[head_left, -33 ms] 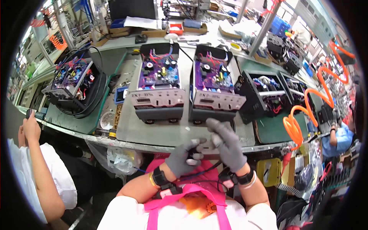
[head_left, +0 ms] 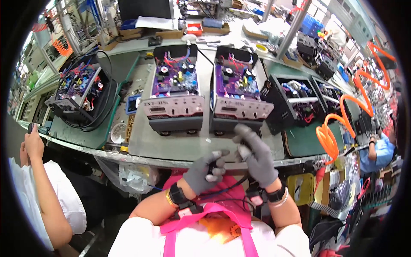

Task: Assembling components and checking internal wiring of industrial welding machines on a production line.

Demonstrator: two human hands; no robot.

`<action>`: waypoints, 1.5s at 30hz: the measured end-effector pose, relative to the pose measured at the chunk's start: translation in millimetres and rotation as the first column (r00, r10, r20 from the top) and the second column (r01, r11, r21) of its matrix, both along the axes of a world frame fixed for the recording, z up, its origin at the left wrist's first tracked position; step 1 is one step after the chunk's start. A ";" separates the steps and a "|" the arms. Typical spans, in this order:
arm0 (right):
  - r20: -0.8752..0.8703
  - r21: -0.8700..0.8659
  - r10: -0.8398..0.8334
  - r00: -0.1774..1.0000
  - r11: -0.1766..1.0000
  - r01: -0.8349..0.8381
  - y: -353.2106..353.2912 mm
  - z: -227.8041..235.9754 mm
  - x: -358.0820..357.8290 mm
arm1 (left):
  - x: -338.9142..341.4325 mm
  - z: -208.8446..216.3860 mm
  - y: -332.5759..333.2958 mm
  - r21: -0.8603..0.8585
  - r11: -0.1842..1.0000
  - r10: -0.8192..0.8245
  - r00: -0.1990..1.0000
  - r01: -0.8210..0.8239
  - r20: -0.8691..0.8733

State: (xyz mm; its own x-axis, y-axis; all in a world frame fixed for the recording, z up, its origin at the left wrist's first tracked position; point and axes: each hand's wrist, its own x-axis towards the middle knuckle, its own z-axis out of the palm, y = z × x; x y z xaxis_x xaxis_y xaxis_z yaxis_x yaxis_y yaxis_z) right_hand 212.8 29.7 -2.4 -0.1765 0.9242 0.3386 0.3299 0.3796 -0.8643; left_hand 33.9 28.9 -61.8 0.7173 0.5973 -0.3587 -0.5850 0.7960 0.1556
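Head view: my left hand (head_left: 205,171) curls shut on a small dark part (head_left: 211,170), too small to identify, at the table (head_left: 180,147) edge. My right hand (head_left: 256,156) hovers beside it, fingers loosely spread, holding nothing I can see. Risk: the part could slip from gloved fingers. Two open purple-board units (head_left: 177,92) stand just beyond; an orange coiled hose (head_left: 332,130) hangs right.

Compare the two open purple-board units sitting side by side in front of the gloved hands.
The left unit is farther from the hands; the right unit sits just beyond the right hand. The left unit has a clearer strip of mat before it. Both have purple boards, pale front panels and dark bases.
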 end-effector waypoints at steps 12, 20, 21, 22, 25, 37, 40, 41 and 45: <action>0.240 0.270 -0.233 0.942 0.949 0.165 16.7 6.4 27.9 | 22.8 5.3 35.7 0.113 0.990 0.088 0.996 -0.085 -0.025; 0.320 0.458 -0.337 0.885 0.873 0.167 27.4 5.6 38.6 | 31.0 6.4 38.9 0.122 0.989 0.084 0.996 -0.083 -0.004; 0.325 0.481 -0.380 0.866 0.855 0.195 28.4 5.4 39.4 | 31.6 6.9 39.6 0.131 0.988 0.089 0.996 -0.087 -0.007; 0.305 0.486 -0.385 0.871 0.849 0.205 30.1 5.4 40.4 | 32.3 7.8 40.8 0.142 0.985 0.098 0.995 -0.094 -0.028; 0.290 0.505 -0.401 0.869 0.835 0.217 36.0 5.0 42.9 | 35.8 11.2 44.3 0.142 0.985 0.108 0.992 -0.099 -0.061; 0.287 0.608 -0.438 0.852 0.771 0.191 59.9 -2.4 37.3 | 42.0 11.7 48.2 0.103 0.987 0.139 0.977 -0.124 -0.161; 0.287 0.582 -0.427 0.857 0.789 0.198 61.0 -3.8 38.7 | 41.9 10.3 46.7 0.087 0.985 0.168 0.959 -0.152 -0.230; 0.284 0.585 -0.424 0.860 0.787 0.196 60.9 -4.4 39.2 | 41.8 10.0 46.3 0.086 0.984 0.174 0.954 -0.158 -0.243; 0.285 0.539 -0.413 0.865 0.815 0.211 60.6 -6.8 41.0 | 41.1 9.5 45.7 0.101 0.983 0.175 0.955 -0.155 -0.240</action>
State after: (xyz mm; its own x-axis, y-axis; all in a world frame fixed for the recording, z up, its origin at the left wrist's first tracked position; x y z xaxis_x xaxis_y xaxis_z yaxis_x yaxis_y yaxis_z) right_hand 253.7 90.2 -9.2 -0.1113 0.6885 0.7167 0.7586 0.5247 -0.3862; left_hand 75.0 74.7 -52.3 0.5019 0.7339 -0.4577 -0.6424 0.6707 0.3709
